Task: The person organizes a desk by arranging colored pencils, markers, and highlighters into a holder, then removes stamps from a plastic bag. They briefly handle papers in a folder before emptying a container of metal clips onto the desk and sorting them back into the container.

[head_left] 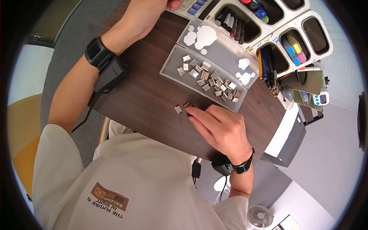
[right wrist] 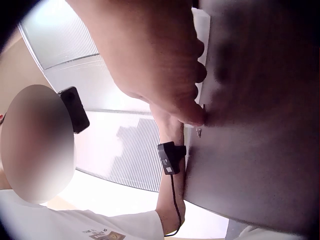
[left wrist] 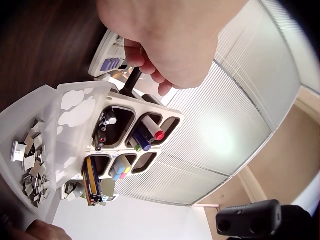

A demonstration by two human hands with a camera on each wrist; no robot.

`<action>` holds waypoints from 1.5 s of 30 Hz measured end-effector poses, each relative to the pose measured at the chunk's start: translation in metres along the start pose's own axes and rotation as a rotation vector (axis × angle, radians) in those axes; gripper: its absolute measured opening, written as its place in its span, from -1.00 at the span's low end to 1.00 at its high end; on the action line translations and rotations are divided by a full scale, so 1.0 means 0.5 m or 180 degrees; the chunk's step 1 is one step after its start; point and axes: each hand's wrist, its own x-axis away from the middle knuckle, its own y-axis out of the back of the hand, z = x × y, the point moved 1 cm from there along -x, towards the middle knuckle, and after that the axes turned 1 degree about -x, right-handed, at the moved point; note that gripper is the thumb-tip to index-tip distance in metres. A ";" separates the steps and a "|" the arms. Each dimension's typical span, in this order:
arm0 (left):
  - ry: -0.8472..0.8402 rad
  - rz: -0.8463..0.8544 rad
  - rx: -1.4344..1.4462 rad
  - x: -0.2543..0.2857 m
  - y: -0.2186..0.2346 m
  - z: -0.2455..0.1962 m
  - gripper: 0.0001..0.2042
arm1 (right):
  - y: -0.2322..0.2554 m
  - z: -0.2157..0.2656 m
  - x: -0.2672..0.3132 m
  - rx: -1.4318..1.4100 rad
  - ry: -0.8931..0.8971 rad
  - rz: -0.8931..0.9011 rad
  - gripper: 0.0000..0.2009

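Observation:
Small metal clips (head_left: 205,75) lie jumbled in a clear plastic box (head_left: 168,73). On the wood table in front of the box, one clip (head_left: 178,109) lies alone. Just beside it, another clip (head_left: 187,105) meets the index fingertip of my right hand (head_left: 226,130); thumb and index finger are extended and slightly apart. The right wrist view shows the right hand (right wrist: 155,60) low over the table, its grasp partly hidden. My left hand (head_left: 143,15) is at the head view's top edge; in the left wrist view the left hand (left wrist: 165,45) has bent fingers, their inside hidden.
Behind the box, its lid (head_left: 226,51) lies folded back. A white organizer (head_left: 264,32) with pens and markers stands beyond it, next to a keypad device (head_left: 188,9). At the right are a small timer (head_left: 322,98) and a white box (head_left: 281,132).

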 end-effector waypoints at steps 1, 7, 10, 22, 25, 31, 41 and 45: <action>-0.0006 0.0002 0.0001 -0.001 0.000 -0.001 -0.67 | -0.001 -0.004 0.002 -0.0066 -0.0005 -0.0030 -0.73; 0.0011 -0.0025 -0.0031 -0.001 0.005 0.001 -0.68 | 0.019 0.002 0.000 0.0039 -0.0178 -0.0014 -0.75; 0.0014 -0.0028 -0.0012 0.001 0.007 0.002 -0.68 | 0.024 -0.006 0.005 0.0097 -0.0197 0.0041 -0.75; -0.0034 0.0022 0.0009 0.006 0.001 -0.002 -0.67 | 0.018 -0.005 0.004 -0.0187 -0.0293 0.0064 -0.80; -0.0046 0.0025 0.0023 0.001 0.001 -0.002 -0.67 | 0.020 -0.008 0.005 -0.0326 -0.0420 0.0059 -0.82; 0.0035 -0.0008 -0.0020 0.000 0.003 -0.002 -0.67 | 0.021 -0.012 0.007 -0.0374 -0.0417 -0.0053 -0.85; 0.0019 0.0006 -0.0017 0.004 -0.002 -0.004 -0.67 | 0.023 -0.033 0.004 -0.0459 -0.1186 -0.1014 -0.83; 0.0055 -0.0066 -0.0057 0.004 -0.001 -0.005 -0.67 | 0.023 -0.036 0.003 -0.0404 -0.1115 -0.1089 -0.83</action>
